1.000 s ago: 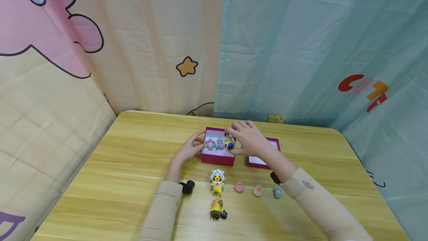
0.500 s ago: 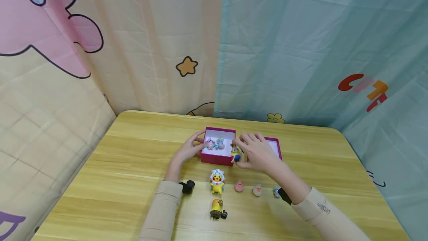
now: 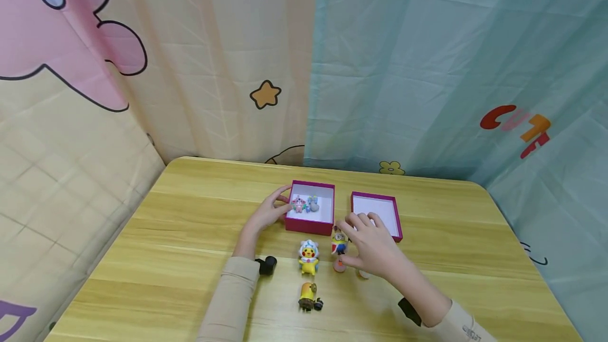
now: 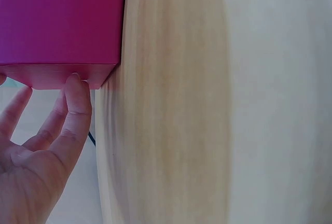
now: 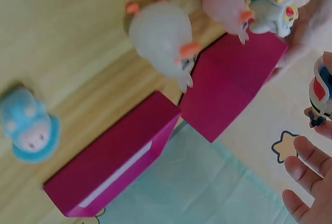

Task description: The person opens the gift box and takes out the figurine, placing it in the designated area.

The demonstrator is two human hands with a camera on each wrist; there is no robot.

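A magenta box with a white inside stands near the table's back, holding a pink figurine and a grey-blue figurine. Spread along the box's left side, my left hand touches it; fingertips rest against the outer wall in the left wrist view. My right hand pinches a Minion figurine between thumb and fingers, just in front of the box's right corner. The figurine's blue and red clothing shows at the right wrist view's edge. Behind it sits a pink duck figure, partly covered by my thumb.
The magenta lid, white inside up, lies right of the box. In front stand a yellow Pikachu figurine and another Minion figurine. A whitish duck and a small blue figure show in the right wrist view.
My right hand has lifted the Minion figurine out of the box and brought it forward over its right edge toward the toys in front. The left hand has stayed at the box.
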